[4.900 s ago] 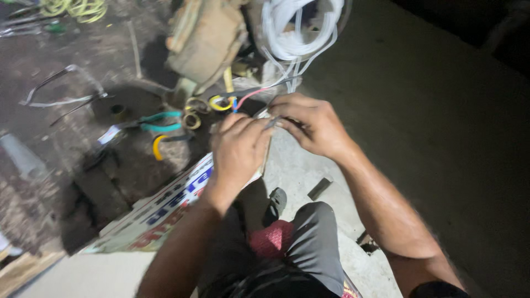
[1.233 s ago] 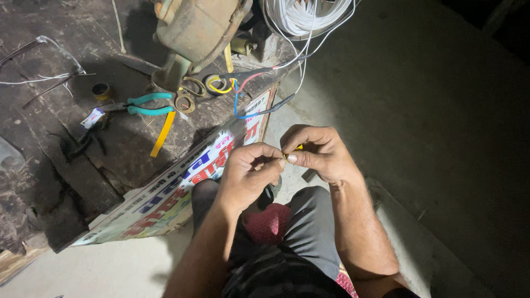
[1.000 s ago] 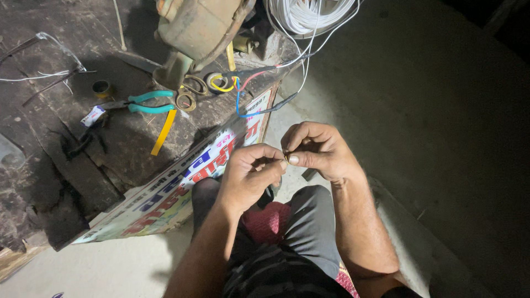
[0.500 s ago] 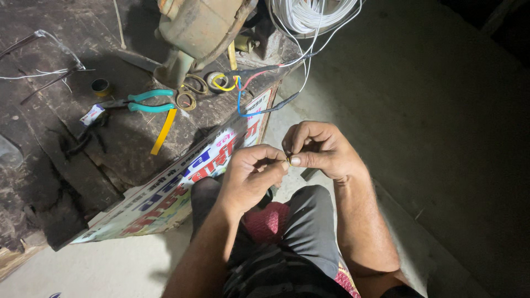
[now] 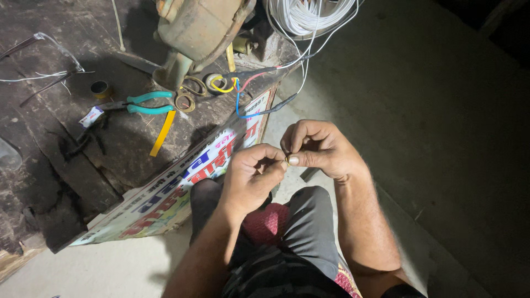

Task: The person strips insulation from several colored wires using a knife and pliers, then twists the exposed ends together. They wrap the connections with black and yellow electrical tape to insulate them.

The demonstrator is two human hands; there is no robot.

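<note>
The thin wire end (image 5: 286, 160) sat pinched between your left hand (image 5: 251, 179) and right hand (image 5: 319, 149), both closed on it above your knees, near the printed board (image 5: 182, 182). You did well to grip close to the tip; the green pliers (image 5: 144, 103) lay well apart on the dark worktop (image 5: 66, 149)

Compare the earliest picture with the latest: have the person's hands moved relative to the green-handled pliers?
Yes. Both hands have drawn back from the clutter beside the green-handled pliers, toward the person's lap.
</note>
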